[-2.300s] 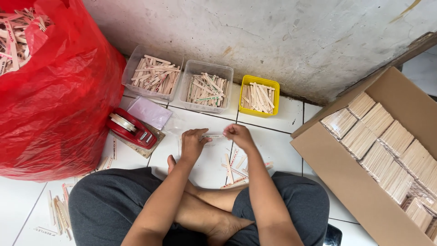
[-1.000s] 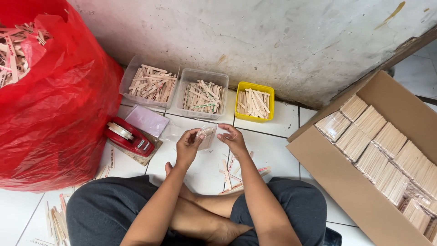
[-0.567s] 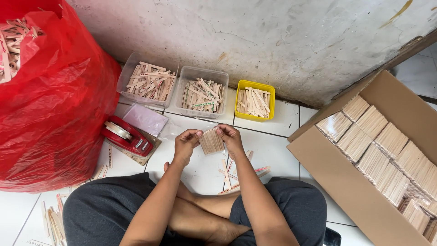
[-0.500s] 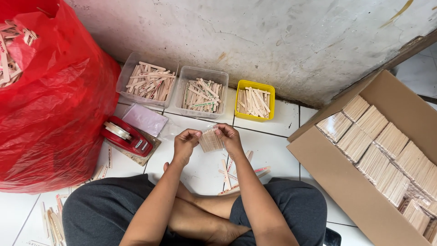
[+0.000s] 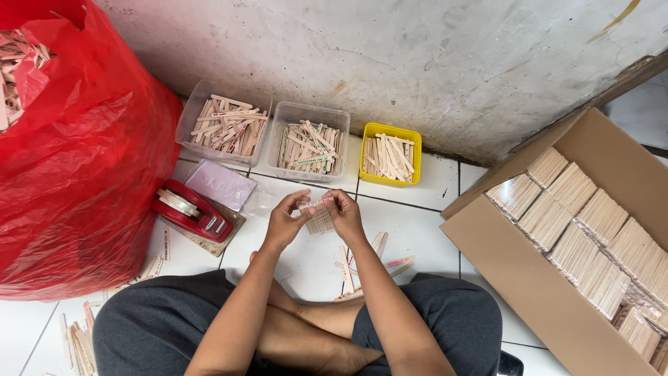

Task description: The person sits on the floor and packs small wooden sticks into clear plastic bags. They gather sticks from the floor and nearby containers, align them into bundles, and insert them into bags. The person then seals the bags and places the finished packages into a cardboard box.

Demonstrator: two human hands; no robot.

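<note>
Stick bundle (image 5: 319, 217) raised, both hands gripping

white tiled floor (image 5: 424, 230); stick tubs (image 5: 308, 141), tape dispenser (image 5: 193, 211)

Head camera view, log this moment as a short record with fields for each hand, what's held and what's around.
left hand: grips bundle's left end
right hand: grips bundle's right end
bundle of wooden sticks: held between both hands, above tiled floor
tape dispenser: red, left of the hands
cardboard box: right, holds stacked bundles
</note>
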